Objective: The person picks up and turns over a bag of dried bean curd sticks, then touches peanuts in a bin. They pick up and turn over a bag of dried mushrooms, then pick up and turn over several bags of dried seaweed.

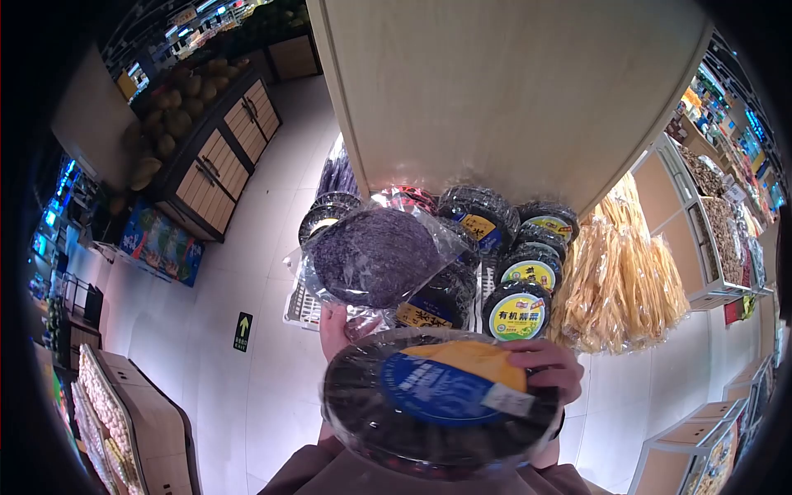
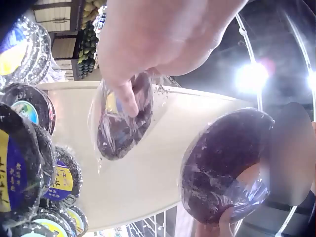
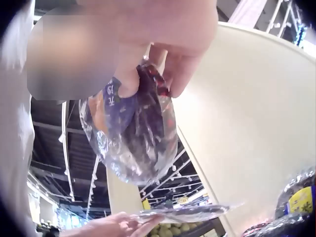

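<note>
My left hand [image 1: 334, 327] pinches the lower edge of a flat round pack of dark purple dried seaweed [image 1: 375, 256] in clear wrap, above the display of similar packs. In the left wrist view the thumb of the left hand [image 2: 163, 39] lies over the wrap of that seaweed pack [image 2: 123, 131]. Close to my body, my right hand [image 1: 551, 369] grips another round seaweed pack [image 1: 355, 396] with a blue and yellow label facing up. The right wrist view has the right hand [image 3: 158, 34] holding this labelled pack [image 3: 143, 148] at its edge, thumb on the label side.
Stacked round seaweed packs [image 1: 518, 312] stand in a white basket [image 1: 299, 309] against a pale wooden panel [image 1: 511, 91]. Bagged yellowish dried strips [image 1: 619, 272] hang to the right. A fruit stand [image 1: 206, 173] is across the aisle at left.
</note>
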Demonstrator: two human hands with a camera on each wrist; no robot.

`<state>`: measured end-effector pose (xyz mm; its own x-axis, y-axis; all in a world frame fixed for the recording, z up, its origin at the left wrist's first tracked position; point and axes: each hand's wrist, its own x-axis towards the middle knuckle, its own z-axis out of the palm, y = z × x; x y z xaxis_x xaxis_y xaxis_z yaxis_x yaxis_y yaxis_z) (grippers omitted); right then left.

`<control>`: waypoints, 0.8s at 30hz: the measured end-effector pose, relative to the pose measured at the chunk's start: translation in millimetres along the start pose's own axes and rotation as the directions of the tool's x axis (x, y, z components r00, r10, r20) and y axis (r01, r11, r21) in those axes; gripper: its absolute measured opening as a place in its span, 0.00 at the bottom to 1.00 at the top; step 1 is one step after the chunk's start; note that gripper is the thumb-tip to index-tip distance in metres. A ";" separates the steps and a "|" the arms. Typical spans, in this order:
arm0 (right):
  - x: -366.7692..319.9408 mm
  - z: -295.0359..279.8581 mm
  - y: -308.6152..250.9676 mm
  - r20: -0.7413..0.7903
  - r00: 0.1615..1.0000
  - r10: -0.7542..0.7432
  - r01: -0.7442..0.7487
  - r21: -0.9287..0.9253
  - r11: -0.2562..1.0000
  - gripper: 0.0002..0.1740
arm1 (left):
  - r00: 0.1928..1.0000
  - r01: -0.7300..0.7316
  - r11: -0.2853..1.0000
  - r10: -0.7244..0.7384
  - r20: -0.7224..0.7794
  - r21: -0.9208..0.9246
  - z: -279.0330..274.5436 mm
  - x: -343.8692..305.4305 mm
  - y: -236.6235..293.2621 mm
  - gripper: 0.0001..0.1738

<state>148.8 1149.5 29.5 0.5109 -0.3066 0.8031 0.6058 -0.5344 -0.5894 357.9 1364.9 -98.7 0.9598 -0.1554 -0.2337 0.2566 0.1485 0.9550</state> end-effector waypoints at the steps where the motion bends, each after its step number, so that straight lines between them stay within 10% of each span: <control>1: -2.2 -2.2 2.4 0.000 1.000 0.004 -0.004 0.003 1.000 0.10 | 0.999 -0.036 0.999 0.037 0.026 -0.030 -1.0 -2.4 3.0 0.07; 3: -8.3 -9.9 6.2 -0.047 0.976 -0.212 0.197 -0.220 0.955 0.08 | 0.991 -0.102 0.990 0.109 0.081 -0.093 -0.2 -9.8 9.9 0.07; 7: -24.0 -7.0 12.3 -0.010 0.986 -0.168 0.150 -0.406 0.902 0.08 | 0.971 -0.081 0.962 0.135 0.197 -0.260 17.8 -35.7 38.6 0.05; 11: -24.7 -0.9 18.7 0.122 0.989 -0.086 0.140 -0.556 0.820 0.12 | 0.917 0.115 0.902 0.066 0.395 -0.417 19.6 -54.9 48.7 0.24; 21: -32.7 5.6 21.9 0.263 0.956 -0.133 0.270 -0.599 0.754 0.12 | 0.820 0.232 0.832 0.110 0.561 -0.503 24.6 -71.2 49.5 0.40; 24: -33.0 5.0 21.4 0.282 0.949 -0.141 0.289 -0.603 0.743 0.12 | 0.832 0.237 0.780 0.145 0.536 -0.579 30.1 -77.8 52.9 0.31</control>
<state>148.0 1152.1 -10.1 0.5714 0.0063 0.8206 0.2302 -0.9610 -0.1529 293.4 1355.5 -24.5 0.7746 -0.6310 0.0420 0.4933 0.6444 0.5842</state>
